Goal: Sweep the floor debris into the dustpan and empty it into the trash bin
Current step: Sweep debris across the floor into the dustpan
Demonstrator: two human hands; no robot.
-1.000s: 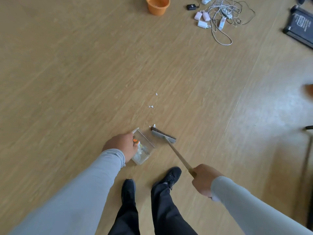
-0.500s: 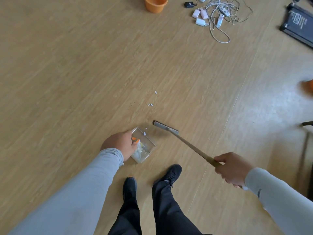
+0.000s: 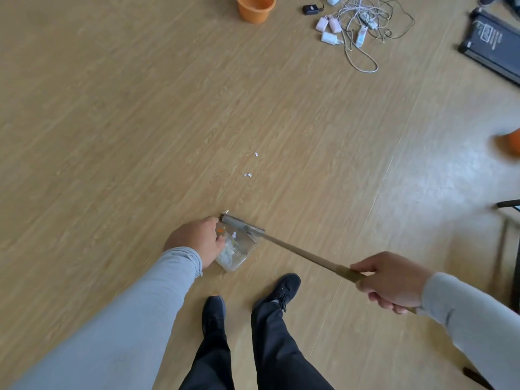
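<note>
A clear plastic dustpan (image 3: 239, 256) rests on the wooden floor just ahead of my shoes, with white and orange scraps inside it. My left hand (image 3: 197, 239) grips its left side. My right hand (image 3: 391, 284) is closed around the wooden handle of a broom (image 3: 298, 250), whose narrow grey head (image 3: 242, 224) lies across the dustpan's front lip. Two small white paper bits (image 3: 247, 175) and dark crumbs (image 3: 216, 174) lie on the floor beyond the pan. An orange bin (image 3: 254, 7) stands at the far top.
A tangle of white cables and chargers (image 3: 357, 23) lies at the top right, a black flat device (image 3: 492, 46) further right. My two black shoes (image 3: 277, 291) stand right behind the dustpan. Dark furniture legs (image 3: 509, 204) show at the right edge.
The broom head has swung left and back to the dustpan's lip. My right hand moved right along the handle, then held. My left hand stays on the dustpan.
</note>
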